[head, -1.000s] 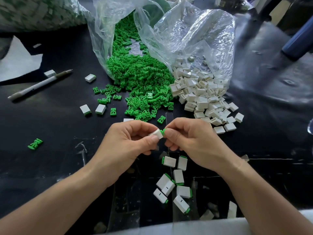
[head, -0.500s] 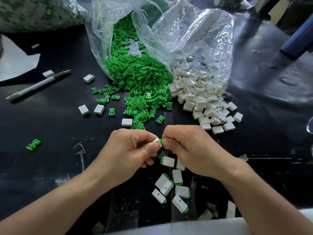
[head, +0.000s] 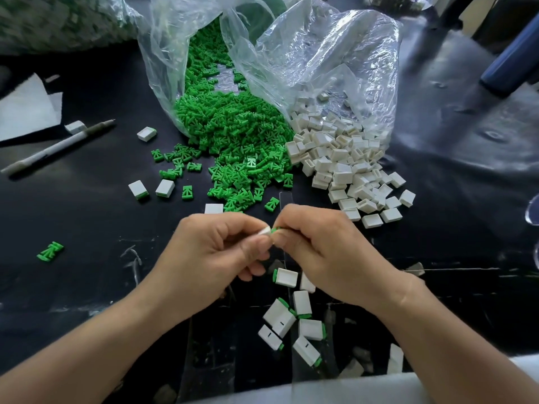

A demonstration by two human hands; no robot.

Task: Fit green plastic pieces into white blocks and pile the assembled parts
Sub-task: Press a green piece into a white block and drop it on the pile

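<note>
Green plastic piece (head: 275, 228) pinched in the right grip (head: 326, 252), touching the small white plastic block (head: 264, 230) the left grip (head: 210, 258) pinches.

The left hand (head: 210, 258) and the right hand (head: 323, 252) are bare. So are the left forearm (head: 87, 345) and the right forearm (head: 455, 339), along all of their visible length down to the frame's lower corners. The left thumbnail (head: 258, 243) is trimmed short and looks natural. Knuckle ridges show on the back of each hand, and fine creases cross the right wrist (head: 408, 290). A pale strip (head: 335, 389) runs along the bottom edge; whether it is clothing cannot be told.
</note>
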